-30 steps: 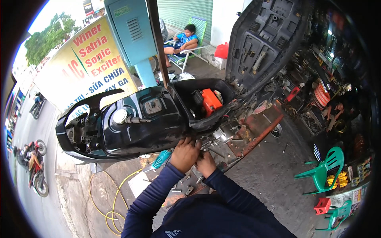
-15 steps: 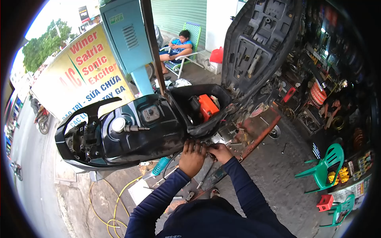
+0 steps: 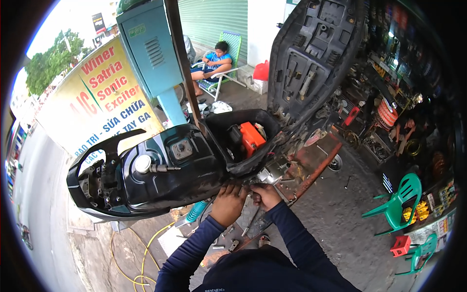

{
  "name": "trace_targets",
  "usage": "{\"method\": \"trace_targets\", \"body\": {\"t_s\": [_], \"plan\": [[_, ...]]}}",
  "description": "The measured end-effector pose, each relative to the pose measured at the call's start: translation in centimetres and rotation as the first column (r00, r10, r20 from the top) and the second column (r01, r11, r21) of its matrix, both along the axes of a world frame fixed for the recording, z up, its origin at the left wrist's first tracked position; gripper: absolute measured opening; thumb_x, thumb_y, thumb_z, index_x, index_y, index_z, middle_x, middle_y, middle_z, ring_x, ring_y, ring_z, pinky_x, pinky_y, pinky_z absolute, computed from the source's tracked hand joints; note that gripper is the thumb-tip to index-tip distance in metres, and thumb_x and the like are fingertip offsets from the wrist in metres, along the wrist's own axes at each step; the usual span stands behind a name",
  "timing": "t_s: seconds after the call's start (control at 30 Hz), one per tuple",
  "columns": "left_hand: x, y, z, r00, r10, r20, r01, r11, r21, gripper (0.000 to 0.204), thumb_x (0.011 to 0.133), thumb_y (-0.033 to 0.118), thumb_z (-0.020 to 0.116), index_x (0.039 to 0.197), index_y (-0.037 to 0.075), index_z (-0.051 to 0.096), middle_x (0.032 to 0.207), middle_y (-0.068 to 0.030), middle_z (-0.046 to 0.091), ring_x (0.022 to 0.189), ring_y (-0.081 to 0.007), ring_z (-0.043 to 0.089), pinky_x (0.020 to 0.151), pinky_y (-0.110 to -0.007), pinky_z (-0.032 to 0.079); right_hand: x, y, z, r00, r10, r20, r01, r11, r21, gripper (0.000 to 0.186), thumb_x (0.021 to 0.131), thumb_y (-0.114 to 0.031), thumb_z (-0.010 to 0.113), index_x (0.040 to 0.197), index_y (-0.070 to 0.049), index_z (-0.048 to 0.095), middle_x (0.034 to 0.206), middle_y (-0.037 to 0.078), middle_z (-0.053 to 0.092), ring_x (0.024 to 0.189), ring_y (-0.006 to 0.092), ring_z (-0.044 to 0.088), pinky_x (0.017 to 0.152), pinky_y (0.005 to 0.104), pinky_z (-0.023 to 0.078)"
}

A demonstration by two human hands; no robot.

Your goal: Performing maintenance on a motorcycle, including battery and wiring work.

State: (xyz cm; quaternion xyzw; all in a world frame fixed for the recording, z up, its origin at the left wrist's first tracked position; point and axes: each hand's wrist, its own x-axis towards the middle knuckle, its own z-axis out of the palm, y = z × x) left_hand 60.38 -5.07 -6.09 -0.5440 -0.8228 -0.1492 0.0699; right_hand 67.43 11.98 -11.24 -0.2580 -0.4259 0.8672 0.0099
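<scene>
A black motor scooter (image 3: 177, 190) lies across my view, its seat (image 3: 311, 58) tipped up on the right. My left hand (image 3: 228, 204) is at the scooter's lower near edge, fingers bent and pressed together, tips hidden. Close beside it, my right hand (image 3: 265, 195) is curled closed; whatever it grips is too hidden to name. Beyond them is the open under-seat box (image 3: 221, 158), with an orange-red block (image 3: 252, 138) inside. A grey metal engine part (image 3: 270, 173) shows just past my right hand. By my left wrist is a teal shock-absorber spring (image 3: 197, 211).
A grey tool (image 3: 165, 168) rests on the scooter by a white cap (image 3: 143, 164). A red-edged work stand (image 3: 316, 168) runs beneath. A yellow hose (image 3: 144, 258) coils on the ground. Green chairs (image 3: 401, 207) stand right; a seated person (image 3: 217, 63) is behind a post (image 3: 180, 58).
Both hands have stayed by the scooter's lower edge; my right-hand fingers have curled in more. The view has shifted slightly, and the scooter sits a little lower in it.
</scene>
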Motion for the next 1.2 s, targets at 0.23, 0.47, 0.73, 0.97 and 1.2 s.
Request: {"method": "trace_targets", "body": {"t_s": [0.23, 0.47, 0.73, 0.97, 1.2], "plan": [[0.0, 2.7, -1.9, 0.987, 0.042, -0.152, -0.040, 0.999, 0.018, 0.042, 0.085, 0.013, 0.051, 0.125, 0.003, 0.056, 0.127, -0.0203, 0.056, 0.123, -0.0361, 0.052, 0.110, -0.046, 0.036, -2.5, 4.1, -3.1, 0.999, -0.045, 0.008, 0.046, 0.997, -0.058, 0.013, 0.089, -0.015, 0.069, 0.086, -0.006, 0.061, 0.058, -0.002, 0.045, 0.048, 0.0098, 0.042, 0.046, 0.0297, 0.036], [0.5, 2.6, -2.8, 0.974, 0.057, -0.219, -0.042, 0.997, 0.072, 0.039, 0.086, 0.016, 0.051, 0.121, 0.001, 0.058, 0.132, -0.0230, 0.054, 0.129, -0.0351, 0.048, 0.114, -0.047, 0.031, -1.9, 1.1, -4.3, 0.948, -0.234, -0.215, 0.227, 0.972, -0.058, 0.019, 0.090, -0.023, 0.071, 0.093, -0.006, 0.063, 0.064, -0.001, 0.051, 0.051, 0.0103, 0.047, 0.048, 0.0285, 0.039], [1.4, 3.9, -2.2, 0.976, 0.096, -0.198, -0.107, 0.993, -0.046, 0.037, 0.086, 0.017, 0.051, 0.118, 0.003, 0.059, 0.131, -0.0257, 0.053, 0.126, -0.0388, 0.049, 0.112, -0.049, 0.032, -2.0, 4.1, -3.1, 0.995, -0.103, 0.014, 0.099, 0.982, 0.162, 0.021, 0.085, -0.024, 0.075, 0.089, -0.005, 0.067, 0.064, -0.001, 0.053, 0.048, 0.0081, 0.046, 0.042, 0.0256, 0.039], [0.6, 3.6, -2.5, 0.971, 0.097, -0.218, -0.087, 0.995, 0.055, 0.035, 0.084, 0.016, 0.052, 0.116, 0.003, 0.060, 0.127, -0.0242, 0.055, 0.122, -0.0378, 0.052, 0.110, -0.049, 0.035, -1.2, 2.5, -2.3, 0.991, -0.132, 0.002, 0.127, 0.956, 0.263, 0.025, 0.087, -0.027, 0.073, 0.084, -0.002, 0.067, 0.059, -0.001, 0.051, 0.044, 0.0079, 0.042, 0.040, 0.0242, 0.035], [-0.5, 2.4, -0.1, 0.997, 0.069, -0.035, -0.066, 0.994, 0.088, 0.035, 0.081, 0.012, 0.055, 0.115, 0.005, 0.061, 0.116, -0.0206, 0.062, 0.119, -0.0337, 0.056, 0.112, -0.049, 0.034, 0.0, 0.0, -0.2, 0.998, 0.052, 0.016, -0.050, 0.755, 0.654, 0.030, 0.091, -0.026, 0.064, 0.077, 0.000, 0.069, 0.063, 0.007, 0.063, 0.049, 0.0143, 0.055, 0.048, 0.0294, 0.041]]}}
